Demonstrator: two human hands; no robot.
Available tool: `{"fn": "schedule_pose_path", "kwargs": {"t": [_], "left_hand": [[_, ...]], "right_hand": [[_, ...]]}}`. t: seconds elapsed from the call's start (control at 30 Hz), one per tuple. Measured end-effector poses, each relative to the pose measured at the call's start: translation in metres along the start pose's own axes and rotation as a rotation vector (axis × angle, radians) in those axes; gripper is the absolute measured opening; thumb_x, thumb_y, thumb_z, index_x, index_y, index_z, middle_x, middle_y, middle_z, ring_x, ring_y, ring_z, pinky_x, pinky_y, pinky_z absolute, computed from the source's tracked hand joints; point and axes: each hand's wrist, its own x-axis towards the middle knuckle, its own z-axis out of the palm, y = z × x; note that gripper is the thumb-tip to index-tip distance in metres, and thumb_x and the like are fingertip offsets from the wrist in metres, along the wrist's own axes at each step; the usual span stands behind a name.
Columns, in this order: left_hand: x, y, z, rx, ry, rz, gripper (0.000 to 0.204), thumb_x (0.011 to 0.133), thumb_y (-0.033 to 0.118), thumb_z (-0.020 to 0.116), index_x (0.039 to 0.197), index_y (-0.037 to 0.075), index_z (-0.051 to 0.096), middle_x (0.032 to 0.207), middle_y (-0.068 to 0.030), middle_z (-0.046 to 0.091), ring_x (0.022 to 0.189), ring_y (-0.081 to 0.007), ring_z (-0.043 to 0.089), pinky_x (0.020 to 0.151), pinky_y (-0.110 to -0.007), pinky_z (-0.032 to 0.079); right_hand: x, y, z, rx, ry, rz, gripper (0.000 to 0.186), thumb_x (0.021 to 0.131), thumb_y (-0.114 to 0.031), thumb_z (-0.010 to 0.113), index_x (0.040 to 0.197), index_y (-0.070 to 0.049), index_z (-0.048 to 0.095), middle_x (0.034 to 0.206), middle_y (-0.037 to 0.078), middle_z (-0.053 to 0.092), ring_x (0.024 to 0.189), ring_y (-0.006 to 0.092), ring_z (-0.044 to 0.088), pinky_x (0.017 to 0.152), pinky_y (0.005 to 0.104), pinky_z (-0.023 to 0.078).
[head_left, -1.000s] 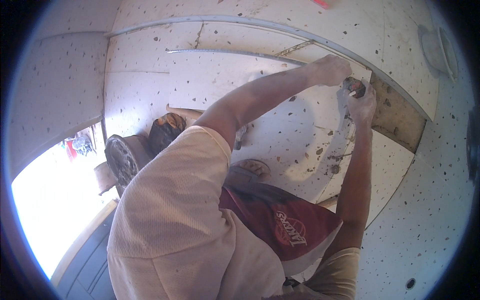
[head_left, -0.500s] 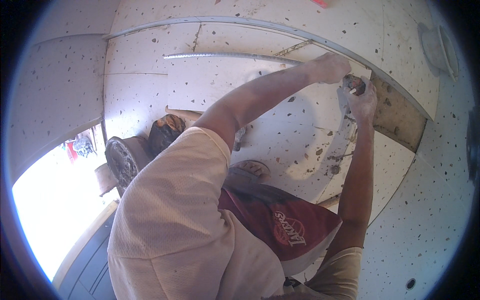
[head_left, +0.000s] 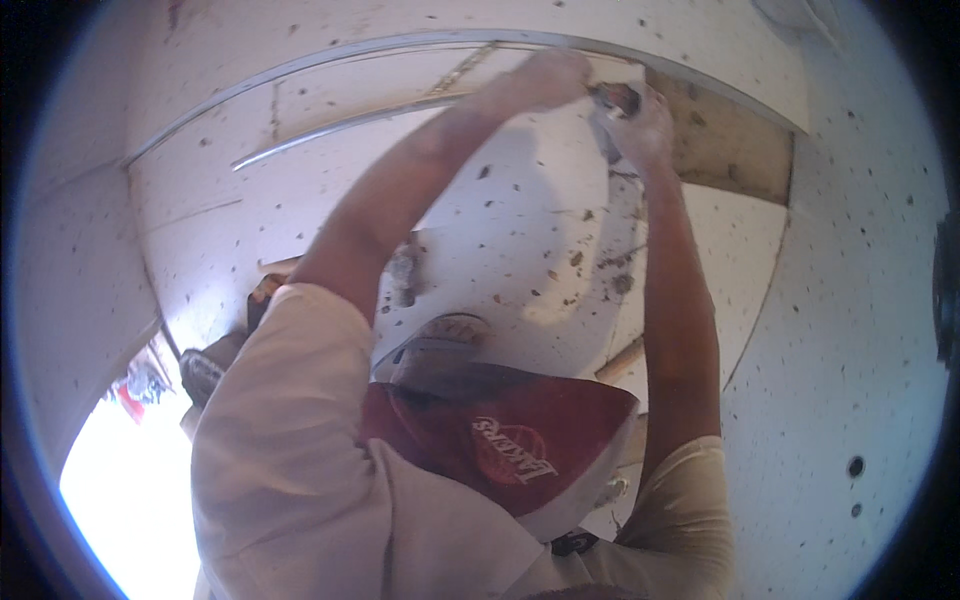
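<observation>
- View's swung; right hand [head_left: 645, 132] still wrapped round a dark tool [head_left: 622, 98], just left of the bare patch [head_left: 735, 145]
- Left hand [head_left: 555, 78] curled further left, can't tell on what
- Flecked pale floor [head_left: 480, 215] left of it too

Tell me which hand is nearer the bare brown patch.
Right. The right hand is at the left edge of the brown patch; the left hand is farther off to the left.

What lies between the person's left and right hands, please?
In the head view, a dark, reddish object lies between the left hand and right hand.
</observation>
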Motion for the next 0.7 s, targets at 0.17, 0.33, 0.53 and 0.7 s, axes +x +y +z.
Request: {"fn": "schedule_pose_path", "kwargs": {"t": [0.17, 0.33, 0.53, 0.7], "left_hand": [[0.007, 0.007, -0.038, -0.158, -0.149, -0.079, 0.026, 0.082, 0.030, 0.070, 0.081, 0.004, 0.072, 0.076, -0.0163, 0.069, 0.069, -0.0276, 0.066, 0.069, -0.044, 0.054], [0.023, 0.015, -0.056, -0.147, -0.394, -0.244, 0.042, 0.080, 0.036, 0.074, 0.105, 0.002, 0.069, 0.095, -0.0219, 0.068, 0.090, -0.0296, 0.064, 0.083, -0.045, 0.051], [0.019, 0.000, -0.046, -0.166, -0.233, -0.090, 0.036, 0.080, 0.031, 0.074, 0.101, 0.002, 0.074, 0.092, -0.0233, 0.074, 0.083, -0.0343, 0.071, 0.077, -0.045, 0.054], [0.020, 0.014, -0.054, -0.287, -0.263, -0.263, 0.030, 0.080, 0.027, 0.071, 0.093, 0.001, 0.074, 0.090, -0.0234, 0.073, 0.079, -0.0341, 0.069, 0.074, -0.046, 0.054]], "right_hand": [[-0.004, -0.009, 0.001, 0.038, 0.042, 0.037, 0.076, 0.071, -0.039, 0.083, 0.136, -0.008, 0.057, 0.131, 0.020, 0.059, 0.127, 0.0365, 0.055, 0.107, 0.0462, 0.047], [-0.005, -0.011, -0.003, 0.045, 0.029, 0.074, 0.080, 0.072, -0.041, 0.084, 0.138, -0.007, 0.057, 0.129, 0.021, 0.059, 0.125, 0.0380, 0.057, 0.107, 0.0468, 0.048], [-0.005, -0.022, -0.006, 0.068, 0.076, 0.092, 0.082, 0.069, -0.043, 0.085, 0.136, -0.005, 0.057, 0.128, 0.023, 0.058, 0.123, 0.0395, 0.057, 0.105, 0.0477, 0.048], [-0.018, -0.024, 0.003, 0.127, 0.461, -0.026, 0.056, 0.081, -0.033, 0.081, 0.126, -0.005, 0.064, 0.112, 0.017, 0.066, 0.107, 0.0324, 0.064, 0.096, 0.0437, 0.052]]}}
